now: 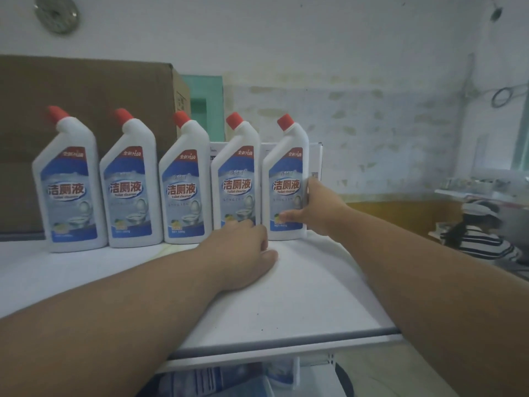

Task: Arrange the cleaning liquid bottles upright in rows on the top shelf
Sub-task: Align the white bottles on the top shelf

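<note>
Cleaning liquid bottles, five of them, stand upright in one row on the white top shelf (300, 296), all with angled necks, red caps and blue labels facing the camera. Taking the brown cardboard box (86, 110) at the back left as the landmark: the first bottle (70, 181) and second bottle (130, 184) stand directly in front of it, the third bottle (184, 184) stands before its right edge, and the fourth bottle (236, 179) and fifth bottle (286, 181) stand further right of it, in front of a low white carton (315, 159).

From the head camera, the right hand (317, 210) grips the fifth bottle, thumb across the lower front of the label and fingers wrapped round its right side. The left hand (243, 247) rests on the shelf surface at the foot of the fourth bottle, fingers loosely curled with the tips touching the bottle's base; it holds nothing.

Right of the box, behind the bottles, a green panel (206, 104) leans against the wall. Far right of the box, beyond the shelf edge, a person in a striped top (475, 242) is partly visible.
</note>
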A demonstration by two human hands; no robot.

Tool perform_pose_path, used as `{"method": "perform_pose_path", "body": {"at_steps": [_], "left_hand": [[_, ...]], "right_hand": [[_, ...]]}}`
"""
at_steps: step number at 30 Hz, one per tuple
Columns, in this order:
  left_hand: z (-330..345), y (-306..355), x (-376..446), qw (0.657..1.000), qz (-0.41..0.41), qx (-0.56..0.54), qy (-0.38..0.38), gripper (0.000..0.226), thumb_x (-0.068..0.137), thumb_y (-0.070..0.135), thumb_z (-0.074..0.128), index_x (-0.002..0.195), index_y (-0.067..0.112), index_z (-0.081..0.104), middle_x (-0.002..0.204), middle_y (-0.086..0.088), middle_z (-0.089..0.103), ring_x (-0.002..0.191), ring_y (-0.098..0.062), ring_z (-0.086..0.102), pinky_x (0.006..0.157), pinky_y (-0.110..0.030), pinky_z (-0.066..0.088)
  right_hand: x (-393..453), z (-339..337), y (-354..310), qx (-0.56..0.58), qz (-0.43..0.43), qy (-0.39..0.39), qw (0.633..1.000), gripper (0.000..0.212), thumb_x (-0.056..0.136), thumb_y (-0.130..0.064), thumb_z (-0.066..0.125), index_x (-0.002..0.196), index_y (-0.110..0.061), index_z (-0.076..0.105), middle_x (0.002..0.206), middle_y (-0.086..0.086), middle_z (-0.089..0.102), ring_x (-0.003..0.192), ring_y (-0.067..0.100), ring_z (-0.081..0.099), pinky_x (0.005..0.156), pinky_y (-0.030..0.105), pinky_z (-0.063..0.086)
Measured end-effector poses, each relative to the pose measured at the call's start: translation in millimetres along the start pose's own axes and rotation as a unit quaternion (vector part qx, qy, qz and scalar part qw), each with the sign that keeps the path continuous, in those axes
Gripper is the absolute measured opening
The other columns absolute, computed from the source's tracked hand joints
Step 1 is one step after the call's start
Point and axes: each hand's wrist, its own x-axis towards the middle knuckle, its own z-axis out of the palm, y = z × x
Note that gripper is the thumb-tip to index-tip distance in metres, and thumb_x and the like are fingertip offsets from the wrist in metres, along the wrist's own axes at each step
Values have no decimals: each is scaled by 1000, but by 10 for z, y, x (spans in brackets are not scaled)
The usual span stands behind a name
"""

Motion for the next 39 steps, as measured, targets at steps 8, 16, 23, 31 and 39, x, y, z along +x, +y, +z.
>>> {"method": "perform_pose_path", "body": {"at_steps": [8, 16, 23, 31, 39], "left_hand": [[-11, -4, -13, 1000, 0, -17, 11, 24, 97, 51, 47, 107, 30, 52, 106, 5, 53, 100, -17, 49, 93, -39, 47], [-275, 53, -149, 992, -24, -79, 94, 16, 94, 45, 61, 101, 32, 55, 100, 13, 59, 89, -8, 57, 88, -29, 54], [-596, -374, -763, 982, -77, -57, 160, 14, 95, 46, 59, 98, 37, 49, 97, 17, 58, 88, -6, 56, 86, -24, 51], [-815, -1414, -1645, 962, -151, -41, 224, 18, 92, 48, 61, 91, 36, 48, 91, 20, 55, 86, -5, 56, 84, -26, 54], [-908, -2473, -2303, 943, -218, -45, 248, 17, 92, 49, 61, 92, 35, 51, 94, 18, 57, 95, -8, 55, 95, -31, 50]], "right_hand": [[-150, -32, -112, -36, -30, 71, 996, 65, 82, -25, 82, 132, -23, 41, 125, 0, 52, 114, 22, 59, 95, 44, 56], [-492, -51, -414, -109, -199, 146, 963, 59, 89, -33, 72, 138, -22, 42, 128, -1, 48, 114, 17, 51, 101, 40, 51], [-745, 137, -1002, -85, -294, 122, 944, 48, 90, -36, 70, 131, -23, 48, 126, -5, 53, 108, 9, 52, 98, 32, 50], [-891, 1016, -2018, -27, -346, 47, 937, 41, 90, -40, 69, 123, -25, 52, 110, -11, 54, 95, 6, 55, 83, 21, 51], [-910, 2116, -2903, -2, -260, -108, 960, 59, 87, -50, 70, 134, -24, 45, 126, -5, 58, 106, 12, 59, 87, 30, 53]]}}
